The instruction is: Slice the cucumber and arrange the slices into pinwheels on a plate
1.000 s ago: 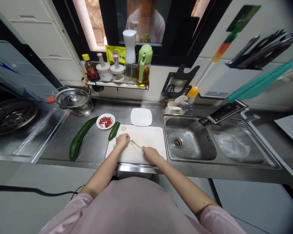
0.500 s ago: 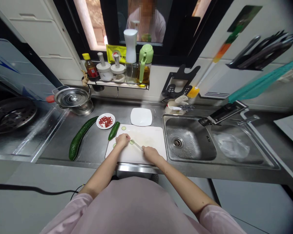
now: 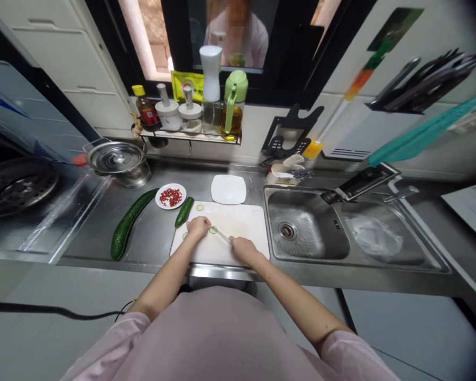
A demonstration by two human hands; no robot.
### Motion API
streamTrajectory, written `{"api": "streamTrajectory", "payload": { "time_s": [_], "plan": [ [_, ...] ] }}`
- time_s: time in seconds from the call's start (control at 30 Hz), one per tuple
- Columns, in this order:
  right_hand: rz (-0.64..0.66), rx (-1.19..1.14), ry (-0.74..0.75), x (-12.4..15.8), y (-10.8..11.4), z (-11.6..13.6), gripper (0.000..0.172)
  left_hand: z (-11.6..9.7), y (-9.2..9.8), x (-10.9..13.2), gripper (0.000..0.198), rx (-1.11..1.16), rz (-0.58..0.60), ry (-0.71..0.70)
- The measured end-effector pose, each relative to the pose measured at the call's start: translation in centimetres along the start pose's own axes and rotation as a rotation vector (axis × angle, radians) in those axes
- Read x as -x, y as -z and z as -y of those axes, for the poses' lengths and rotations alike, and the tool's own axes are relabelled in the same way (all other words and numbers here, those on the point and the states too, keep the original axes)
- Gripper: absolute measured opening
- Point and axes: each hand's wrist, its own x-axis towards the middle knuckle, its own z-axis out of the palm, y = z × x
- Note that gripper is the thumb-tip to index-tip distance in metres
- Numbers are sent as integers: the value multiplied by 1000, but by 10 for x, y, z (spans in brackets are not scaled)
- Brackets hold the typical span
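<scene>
Right fingers (image 3: 235,242) gripping knife (image 3: 223,237); left fingers (image 3: 205,223) bunched at cucumber slice (image 3: 213,230), grip unclear; white cutting board (image 3: 248,222) beneath, large cucumber (image 3: 127,226) left on tabletop (image 3: 89,235).

Right hand (image 3: 243,248) curled, left (image 3: 199,227) apparently too

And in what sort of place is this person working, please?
A kitchen, probably a home one: there is a steel sink, a covered pot and a cutting board with cucumber slices.
</scene>
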Motion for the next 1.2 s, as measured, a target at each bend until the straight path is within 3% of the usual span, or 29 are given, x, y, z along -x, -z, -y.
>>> {"api": "streamTrajectory", "payload": {
  "time_s": [0.37, 0.7, 0.9, 1.03, 1.2],
  "plan": [
    [-9, 21, 14, 7, 1, -1, 36, -1, 2, 2, 16, -24, 5, 4],
    [16, 20, -16, 21, -11, -12, 35, -4, 2, 4, 15, -31, -17, 12],
    [-39, -20, -16, 28, -16, -21, 30, -5, -3, 9, 15, -74, -37, -12],
    [-115, -75, -114, 31, -18, -37, 29, -8, -8, 16, 21, -109, -62, -73],
    [-153, -85, -189, 29, -25, -49, 31, -14, -10, 23, 13, -83, -78, -89]
  ]
}}
